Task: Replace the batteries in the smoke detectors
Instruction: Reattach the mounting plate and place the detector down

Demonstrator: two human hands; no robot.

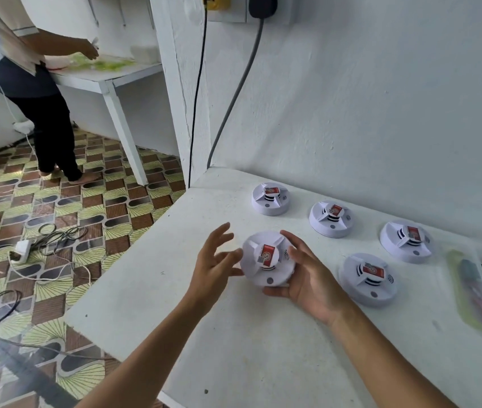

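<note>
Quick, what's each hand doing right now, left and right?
Left hand: open, fingers spread beside the smoke detector, gripping nothing.
Right hand: holds that smoke detector, fingers curled round its edge.

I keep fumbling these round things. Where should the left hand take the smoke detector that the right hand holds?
Probably on the rim of the held smoke detector, from its free left side, opposite the right hand. The left hand is open beside it.
</note>
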